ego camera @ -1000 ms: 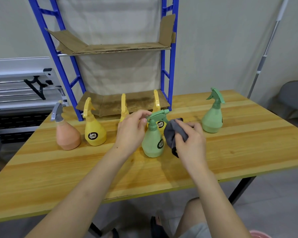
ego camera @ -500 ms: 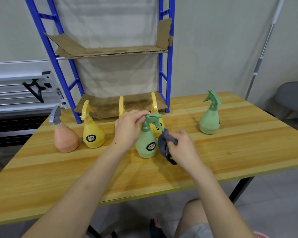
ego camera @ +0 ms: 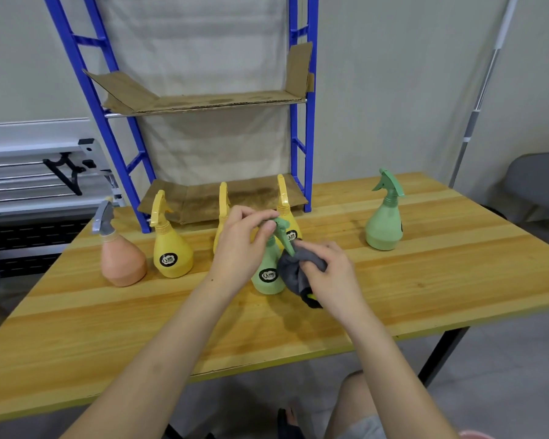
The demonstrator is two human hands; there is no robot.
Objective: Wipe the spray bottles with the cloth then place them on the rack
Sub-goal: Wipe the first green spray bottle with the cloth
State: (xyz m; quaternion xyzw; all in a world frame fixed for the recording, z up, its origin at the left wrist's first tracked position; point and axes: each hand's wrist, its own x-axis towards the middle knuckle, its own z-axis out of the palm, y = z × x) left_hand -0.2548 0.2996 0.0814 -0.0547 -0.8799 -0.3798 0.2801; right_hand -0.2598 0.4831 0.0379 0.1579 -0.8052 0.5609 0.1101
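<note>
My left hand (ego camera: 240,245) grips the trigger head of a green spray bottle (ego camera: 267,275) standing on the wooden table (ego camera: 425,280). My right hand (ego camera: 332,274) holds a bunched grey cloth (ego camera: 293,269) against the bottle's right side and nozzle. A second green bottle (ego camera: 384,221) stands far right. Yellow bottles stand at left (ego camera: 171,251), behind my left hand (ego camera: 224,202) and behind the held bottle (ego camera: 286,210). A peach bottle with a grey head (ego camera: 120,259) is leftmost. The blue rack (ego camera: 300,128) with cardboard shelves (ego camera: 210,101) rises at the table's back.
The rack's lower cardboard shelf (ego camera: 244,193) lies on the table behind the bottles. A grey chair (ego camera: 539,182) sits at the right. Metal rails (ego camera: 29,172) run along the left wall. A white pole (ego camera: 485,77) leans at the right wall.
The green bottle has turned under my left hand, its nozzle now pointing down towards the cloth. My right hand with the cloth moved lower, then back against the bottle's side.
</note>
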